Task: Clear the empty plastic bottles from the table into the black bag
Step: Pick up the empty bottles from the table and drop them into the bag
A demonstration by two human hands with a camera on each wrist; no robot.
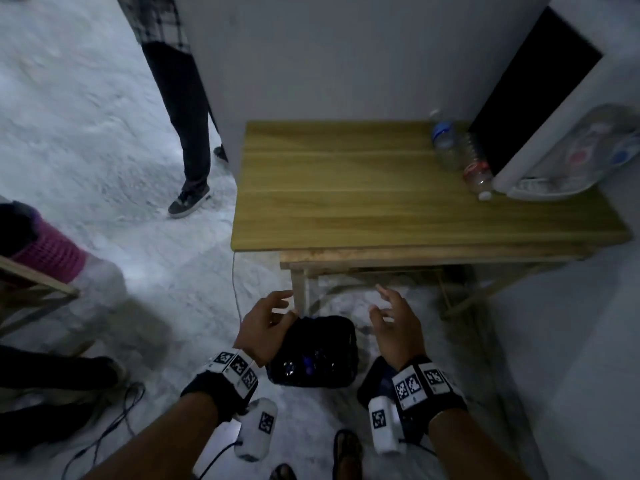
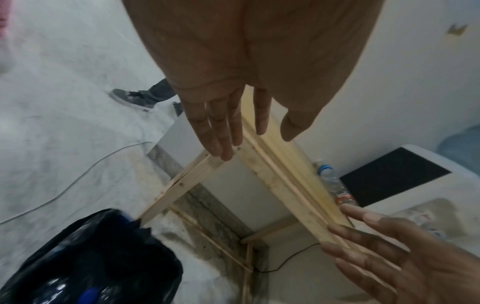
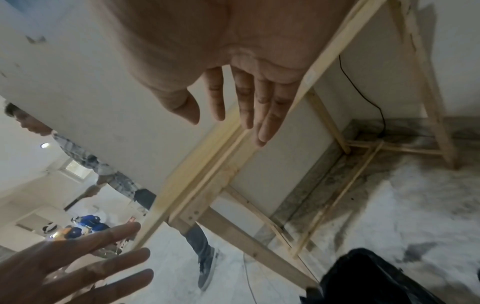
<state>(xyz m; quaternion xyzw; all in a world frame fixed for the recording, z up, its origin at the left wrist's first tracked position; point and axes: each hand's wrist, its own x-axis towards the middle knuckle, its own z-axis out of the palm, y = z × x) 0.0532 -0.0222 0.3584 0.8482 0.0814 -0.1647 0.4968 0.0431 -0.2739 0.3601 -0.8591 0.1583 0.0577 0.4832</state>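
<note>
- Low in the middle of the head view, the black bag (image 1: 313, 351) sits open on the floor, just in front of the desk's near leg; bottle shapes and a blue cap glint inside it.
- Above the bag's left edge hovers the left hand (image 1: 266, 327), fingers spread and loosely bent, holding nothing.
- To the right of the bag, the right hand (image 1: 394, 327) hangs with fingers splayed wide, also holding nothing.
- At the upper right of the frame, on the far right corner of the wooden desk (image 1: 346, 188), two plastic bottles are left: a blue-labelled bottle (image 1: 445, 140) and, nearer, a red-labelled bottle (image 1: 479, 174) lying with its white cap toward the viewer.
- Both bottles lie against a white appliance (image 1: 554, 109) with a black panel.
- At the upper left, another person's leg (image 1: 187, 109) stands on the pale floor.
</note>
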